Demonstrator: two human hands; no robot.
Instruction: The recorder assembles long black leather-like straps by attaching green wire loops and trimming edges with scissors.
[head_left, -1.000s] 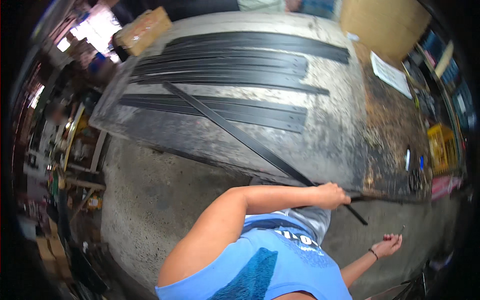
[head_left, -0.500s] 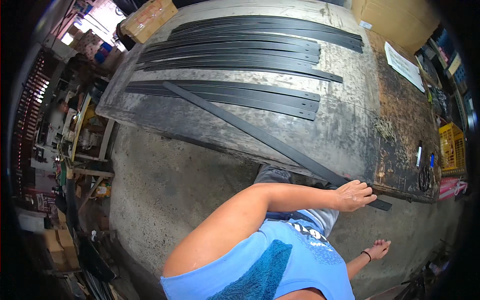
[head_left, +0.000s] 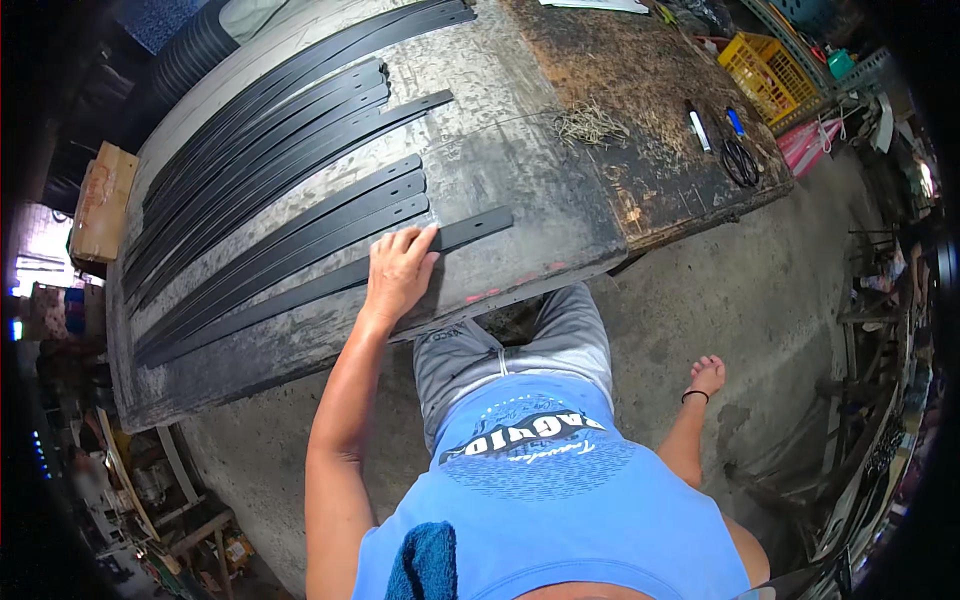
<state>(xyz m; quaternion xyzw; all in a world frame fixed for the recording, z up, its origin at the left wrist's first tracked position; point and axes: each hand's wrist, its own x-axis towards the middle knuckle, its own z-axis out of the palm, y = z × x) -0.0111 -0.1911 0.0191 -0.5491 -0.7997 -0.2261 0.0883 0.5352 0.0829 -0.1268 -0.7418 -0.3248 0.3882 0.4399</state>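
Observation:
My left hand [head_left: 400, 265] is closed over a long flat black strip [head_left: 478, 228], with the fingers across its top and the thumb toward its near edge. The strip lies on the table beside a group of similar black strips [head_left: 340, 225], and its holed end sticks out to the right past theirs. My right hand [head_left: 707, 375] is off the table at my right side, above the floor. Its fingers are curled in, nothing shows in them, and a dark band circles the wrist.
More black strips [head_left: 290, 140] lie in rows farther back on the worn table [head_left: 500, 130]. At right are a tangle of thin ties [head_left: 592, 125], a white marker [head_left: 698, 128], a blue pen [head_left: 736, 121] and black scissors [head_left: 740, 163]. A yellow crate [head_left: 765, 75] stands beyond. A cardboard box [head_left: 104, 200] is far left.
The strip in my left hand has swung from a slant over the table's front edge to lying beside the near group. My view has turned rightward. My right hand stays low, at my side.

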